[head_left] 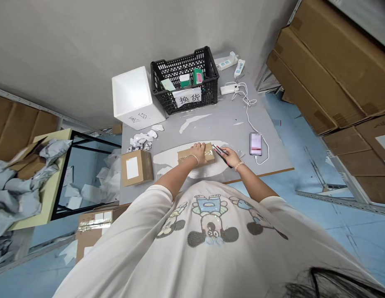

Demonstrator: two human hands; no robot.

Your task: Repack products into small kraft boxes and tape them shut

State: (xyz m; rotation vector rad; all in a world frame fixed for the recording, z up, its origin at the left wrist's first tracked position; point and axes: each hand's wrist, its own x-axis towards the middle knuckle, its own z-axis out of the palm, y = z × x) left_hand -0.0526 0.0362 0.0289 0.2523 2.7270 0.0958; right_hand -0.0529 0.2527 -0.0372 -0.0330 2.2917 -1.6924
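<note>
A small taped cardboard box [210, 155] lies on the grey table in front of me. Over its top, my left hand [198, 152] is closed, gripping it with the fingers bent toward the far edge. My right hand [232, 157] is closed around a black and red utility knife [222, 155]. The knife's tip is at the box's right end, by the clear tape; whether it touches the cardboard I cannot tell.
A labelled carton [136, 168] and crumpled paper [141, 141] lie left. Behind stand a white foam box [135, 95] and a black crate [208, 89] with small boxes. A phone [256, 144] charges at right near power strips [228, 63]. Large cartons [329, 66] are stacked right.
</note>
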